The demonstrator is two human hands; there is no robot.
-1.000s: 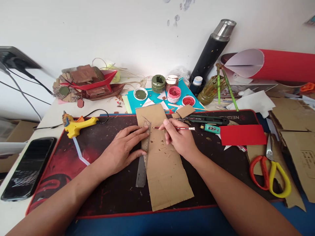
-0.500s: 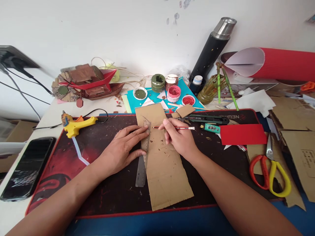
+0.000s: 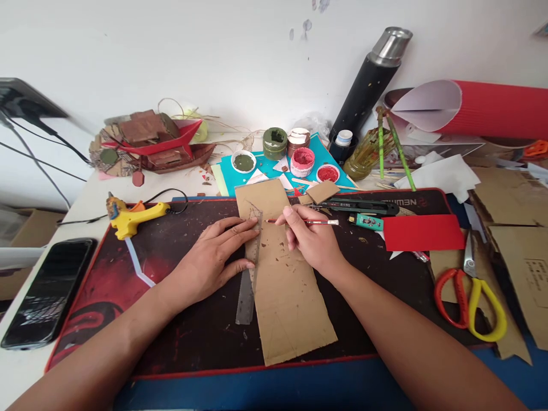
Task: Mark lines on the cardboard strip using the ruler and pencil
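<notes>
A long strip of cardboard (image 3: 295, 308) lies on the dark mat, with small brown scraps and faint pencil lines on it. Along its left edge rests a clear ruler (image 3: 245, 299), partly on the cardboard and partly on the mat. My left hand (image 3: 218, 251) lies over the ruler with fingers stretched out, their tips pressing its upper part. Between the fingers of my right hand (image 3: 310, 240) is a red pencil (image 3: 323, 222). The pencil lies nearly level, its tip pointing left towards the ruler, just above or on the cardboard; contact is unclear.
On the left are a yellow glue gun (image 3: 132, 220) and a phone (image 3: 49, 291). Paint pots (image 3: 302, 162) and a model boat (image 3: 158, 137) stand behind. To the right lie a box cutter (image 3: 363, 206), a lighter (image 3: 366, 221), red card (image 3: 422, 232) and scissors (image 3: 470, 302).
</notes>
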